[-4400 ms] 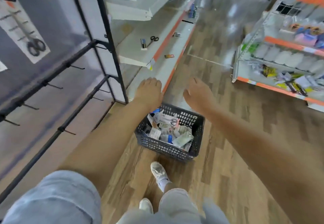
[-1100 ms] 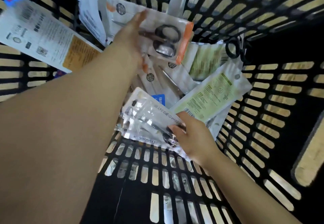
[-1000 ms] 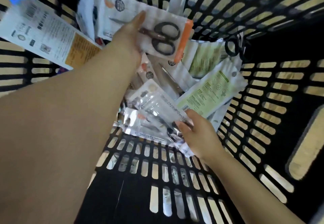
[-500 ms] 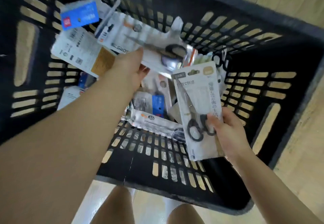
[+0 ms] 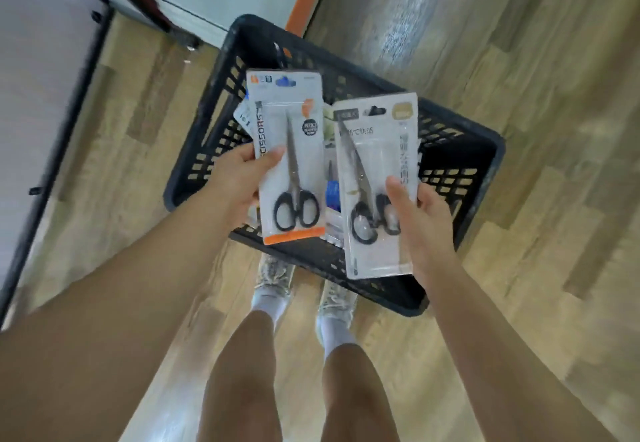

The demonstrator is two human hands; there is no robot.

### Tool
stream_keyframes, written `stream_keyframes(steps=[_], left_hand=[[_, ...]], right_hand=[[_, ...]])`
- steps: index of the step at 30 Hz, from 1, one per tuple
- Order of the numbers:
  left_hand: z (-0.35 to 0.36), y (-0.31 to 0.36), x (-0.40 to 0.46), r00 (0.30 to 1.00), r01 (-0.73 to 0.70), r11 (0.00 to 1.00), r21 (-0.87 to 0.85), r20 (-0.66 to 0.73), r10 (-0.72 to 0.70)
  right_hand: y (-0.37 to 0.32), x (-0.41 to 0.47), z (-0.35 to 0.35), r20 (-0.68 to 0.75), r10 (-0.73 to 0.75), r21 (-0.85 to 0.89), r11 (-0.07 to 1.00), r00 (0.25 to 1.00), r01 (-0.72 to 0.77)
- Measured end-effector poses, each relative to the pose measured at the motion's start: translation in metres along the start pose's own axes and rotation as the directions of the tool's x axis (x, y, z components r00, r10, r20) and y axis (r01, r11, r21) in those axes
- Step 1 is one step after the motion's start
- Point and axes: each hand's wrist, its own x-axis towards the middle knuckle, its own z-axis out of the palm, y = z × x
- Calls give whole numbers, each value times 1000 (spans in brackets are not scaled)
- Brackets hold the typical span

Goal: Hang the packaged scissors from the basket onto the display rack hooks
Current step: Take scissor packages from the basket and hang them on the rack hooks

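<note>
Scissors packs (image 5: 289, 161) (image 5: 375, 182) — flat glossy cards, one per hand, over slotted basket (image 5: 460, 164)

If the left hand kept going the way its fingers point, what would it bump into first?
Probably the other pack, held by the right hand. The left hand, holding the orange-edged pack, points right toward it. Depth is unclear, so it might pass over the basket instead.

Both bare arms reach forward and downward from the lower corners of the view, converging toward the middle. The left hand (image 5: 239, 178) grips one packaged scissors (image 5: 289, 157) by its left edge, thumb lying across the front of the card and fingers behind. The right hand (image 5: 424, 223) holds a second packaged scissors (image 5: 375, 178) by its right edge, thumb pressed on the front. Bare legs stand below, between the arms.
</note>
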Motion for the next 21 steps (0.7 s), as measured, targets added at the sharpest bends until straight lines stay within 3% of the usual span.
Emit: stream_keyframes(steps=[6, 10, 14, 17, 21], left_hand=[[-25, 108, -116, 982, -189, 965, -181, -29, 187], [-52, 204, -208, 922, -387, 881, -273, -90, 377], [-102, 293, -323, 809, -587, 775, -232, -198, 553], [-146, 340, -405, 684, -727, 652, -215, -314, 659], [-192, 376, -495, 548, -833, 516, -199, -420, 723]], right_hand=[[-134, -88, 4, 138, -221, 32, 975, 965, 219], [-246, -155, 4, 149, -412, 75, 911, 899, 406], [-351, -237, 8, 189, -597, 109, 802, 780, 587], [-417, -300, 14, 248, -729, 145, 680, 639, 719], [-484, -377, 27, 276, -831, 227, 544, 483, 808]])
